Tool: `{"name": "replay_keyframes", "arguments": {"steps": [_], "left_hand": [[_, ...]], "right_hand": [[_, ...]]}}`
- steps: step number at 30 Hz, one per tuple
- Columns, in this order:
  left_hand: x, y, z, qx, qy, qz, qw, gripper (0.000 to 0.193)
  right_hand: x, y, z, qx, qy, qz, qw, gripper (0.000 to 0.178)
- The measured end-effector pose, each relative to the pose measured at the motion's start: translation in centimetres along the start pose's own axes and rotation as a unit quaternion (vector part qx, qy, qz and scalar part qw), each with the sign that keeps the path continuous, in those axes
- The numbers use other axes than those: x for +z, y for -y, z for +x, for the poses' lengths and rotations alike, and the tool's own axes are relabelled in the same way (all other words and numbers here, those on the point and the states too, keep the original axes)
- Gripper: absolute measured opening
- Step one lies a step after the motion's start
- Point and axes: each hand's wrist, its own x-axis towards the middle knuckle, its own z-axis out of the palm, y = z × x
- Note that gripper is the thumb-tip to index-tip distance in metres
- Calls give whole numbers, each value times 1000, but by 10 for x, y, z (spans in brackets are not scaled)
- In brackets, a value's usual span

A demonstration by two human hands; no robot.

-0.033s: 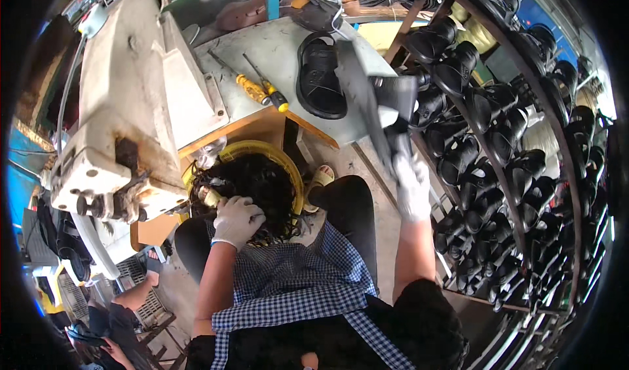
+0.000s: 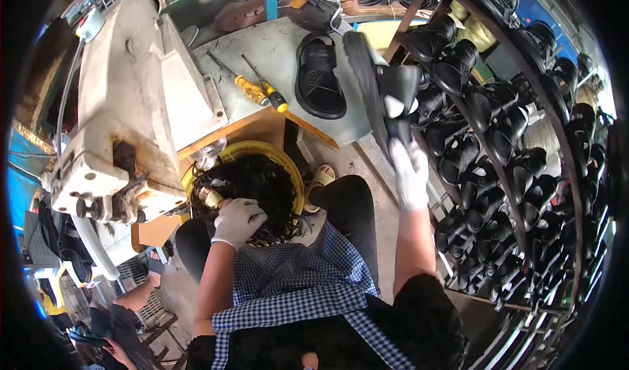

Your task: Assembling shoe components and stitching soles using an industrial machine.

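My right hand [image 2: 409,173], in a white glove, grips a black sandal [image 2: 370,85] by its heel end. The sandal is held on its side above the right edge of the worktable [image 2: 262,49], with its straps facing right. A matching black sandal [image 2: 320,75] lies upright on the table. My left hand [image 2: 239,222], also gloved, is closed over my lap by the yellow basket [image 2: 298,173]. From its fingers sticks out a pale tan, rounded object [image 2: 211,197], its far part hidden.
Black scraps [image 2: 252,180] fill the basket. Two yellow-handled screwdrivers [image 2: 262,93] lie on the table, right of a large white sewing machine [image 2: 118,95]. A rack [image 2: 504,147] of black sandals stands close on the right. Another person [image 2: 121,324] sits at lower left.
The sandal in my right hand has swung slightly and shows sharper, less smeared by motion. My right hand has risen a little. My left hand has hardly moved.
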Motion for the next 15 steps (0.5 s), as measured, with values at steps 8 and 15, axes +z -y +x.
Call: {"name": "replay_keyframes", "arguments": {"steps": [8,15], "left_hand": [[5,-14,-17,-1,-59,-267,962,23],[25,-12,-40,-74,-74,-398,911,17]], "right_hand": [[55,-45,112,-394,-44,-437,808,37],[142,-5,53,-473,63,-345,808,28]]}}
